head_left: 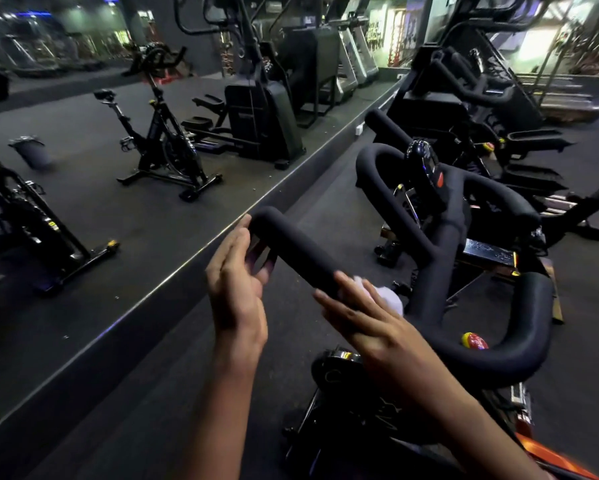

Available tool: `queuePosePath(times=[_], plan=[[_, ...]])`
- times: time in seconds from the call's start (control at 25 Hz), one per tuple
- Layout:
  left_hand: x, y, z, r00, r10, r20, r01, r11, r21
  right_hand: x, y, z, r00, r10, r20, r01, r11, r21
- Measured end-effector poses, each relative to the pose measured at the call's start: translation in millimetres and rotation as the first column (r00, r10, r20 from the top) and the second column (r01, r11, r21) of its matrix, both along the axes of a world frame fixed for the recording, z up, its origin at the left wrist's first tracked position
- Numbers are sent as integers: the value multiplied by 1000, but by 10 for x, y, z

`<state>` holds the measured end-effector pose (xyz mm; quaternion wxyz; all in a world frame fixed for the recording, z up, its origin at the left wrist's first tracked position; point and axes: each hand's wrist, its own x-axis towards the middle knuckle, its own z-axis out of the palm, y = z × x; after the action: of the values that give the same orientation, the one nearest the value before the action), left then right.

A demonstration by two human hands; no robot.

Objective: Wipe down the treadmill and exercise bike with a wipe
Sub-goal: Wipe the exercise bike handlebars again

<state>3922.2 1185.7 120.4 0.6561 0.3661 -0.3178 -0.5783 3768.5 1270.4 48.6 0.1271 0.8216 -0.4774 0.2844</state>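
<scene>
Head view: hands [235, 271] [364, 320] apart, right clamping wipe [390, 297] on handlebar [301, 252]; no legible writing.

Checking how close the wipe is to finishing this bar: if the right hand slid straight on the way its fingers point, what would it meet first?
The right hand, holding the white wipe against the handlebar, points up-left toward the left hand; likely that first, depth unclear.

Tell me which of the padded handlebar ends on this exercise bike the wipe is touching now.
The near left bar end, between the hands. The right hand presses the white wipe on it; the left hand cups its tip. The other bar ends are untouched.
</scene>
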Motion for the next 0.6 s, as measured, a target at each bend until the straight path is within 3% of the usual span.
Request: queuePosePath(times=[0.12,0.2,0.28,0.4,0.52,0.6], plan=[[-61,196,-135,975,148,168,-122,980,-155,-225,198,288,964,45,263,-76,991,106],[-159,350,-260,857,313,408,-142,907,-398,-211,42,467,946,-12,324,-28,993,118],[-321,492,-413,727,412,549,-46,827,-560,-118,-93,408,967,-82,240,44,986,159],[-558,674,-554,651,427,628,71,789,-610,-210,119,62,995,-96,32,87,973,216],[-743,776,-648,599,395,697,143,803,-578,-600,438,90,992,86,-88,-62,968,242],[-907,855,-666,563,391,728,130,828,-546,-997,507,256,958,287,22,-275,887,370]])
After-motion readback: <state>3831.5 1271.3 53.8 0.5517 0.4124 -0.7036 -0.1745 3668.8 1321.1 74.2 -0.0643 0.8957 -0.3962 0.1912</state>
